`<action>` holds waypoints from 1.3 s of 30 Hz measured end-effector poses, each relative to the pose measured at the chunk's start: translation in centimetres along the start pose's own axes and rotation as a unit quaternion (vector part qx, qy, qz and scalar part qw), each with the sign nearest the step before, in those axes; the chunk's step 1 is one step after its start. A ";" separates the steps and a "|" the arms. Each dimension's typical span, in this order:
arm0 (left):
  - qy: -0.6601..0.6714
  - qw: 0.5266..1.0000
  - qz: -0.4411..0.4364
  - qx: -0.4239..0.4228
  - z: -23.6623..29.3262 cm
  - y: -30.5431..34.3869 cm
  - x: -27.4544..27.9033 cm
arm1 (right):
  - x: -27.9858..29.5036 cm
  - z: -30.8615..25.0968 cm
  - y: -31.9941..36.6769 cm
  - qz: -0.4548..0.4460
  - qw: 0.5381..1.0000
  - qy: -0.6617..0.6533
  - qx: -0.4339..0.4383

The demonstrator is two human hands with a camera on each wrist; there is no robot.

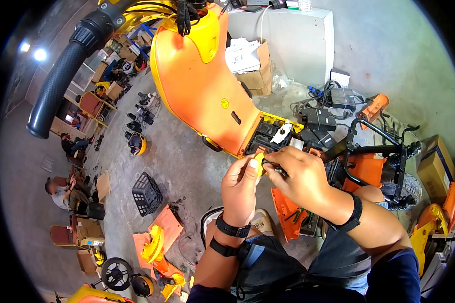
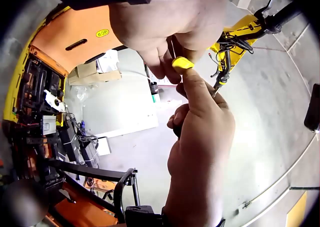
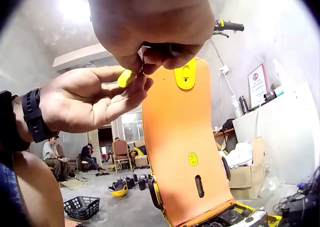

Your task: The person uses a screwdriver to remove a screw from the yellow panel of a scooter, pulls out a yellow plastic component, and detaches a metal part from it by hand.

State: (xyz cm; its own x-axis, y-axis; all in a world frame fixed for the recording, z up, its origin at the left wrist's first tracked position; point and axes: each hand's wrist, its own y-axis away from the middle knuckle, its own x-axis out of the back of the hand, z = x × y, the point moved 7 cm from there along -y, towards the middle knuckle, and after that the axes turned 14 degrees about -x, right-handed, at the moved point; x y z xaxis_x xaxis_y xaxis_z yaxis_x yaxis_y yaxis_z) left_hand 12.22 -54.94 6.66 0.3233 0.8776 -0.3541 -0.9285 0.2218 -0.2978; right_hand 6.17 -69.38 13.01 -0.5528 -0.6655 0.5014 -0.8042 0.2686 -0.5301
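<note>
A small yellow piece (image 1: 259,164) is pinched between the thumb and fingers of my left hand (image 1: 241,192). My right hand (image 1: 303,177) meets it from the other side, its fingers curled round a thin dark object (image 1: 278,170) whose kind I cannot tell. In the left wrist view the yellow piece (image 2: 183,63) lies between both hands' fingertips. The right wrist view shows the yellow piece (image 3: 126,78) against the left hand (image 3: 90,99), beneath the right hand (image 3: 150,26). Just beyond the hands is the orange scooter body (image 1: 202,86) with its opened compartment (image 1: 268,136).
A black handlebar grip (image 1: 60,86) juts in at upper left. A black metal frame (image 1: 379,151) and orange panels (image 1: 287,214) lie right and below. A black basket (image 1: 146,193), a cardboard box (image 1: 258,76) and cables stand around. Two people sit far left.
</note>
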 end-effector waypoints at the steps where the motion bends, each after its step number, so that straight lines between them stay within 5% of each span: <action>1: 0.000 1.000 0.000 0.000 0.0 0.0 0.1 | -0.1 0.0 0.0 0.000 1.000 0.000 0.000; 39: -0.062 0.998 -0.017 -0.024 0.6 -0.1 -0.2 | 0.1 -0.1 0.1 0.004 1.000 -0.007 0.009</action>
State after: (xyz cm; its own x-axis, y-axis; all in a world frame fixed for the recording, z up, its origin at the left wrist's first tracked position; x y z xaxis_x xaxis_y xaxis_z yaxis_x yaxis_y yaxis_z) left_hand 12.15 -54.90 7.30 0.3268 0.9165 -0.2308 -0.9064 0.2348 -0.3511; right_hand 6.05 -69.32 13.12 -0.5558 -0.6736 0.4873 -0.7956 0.2608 -0.5469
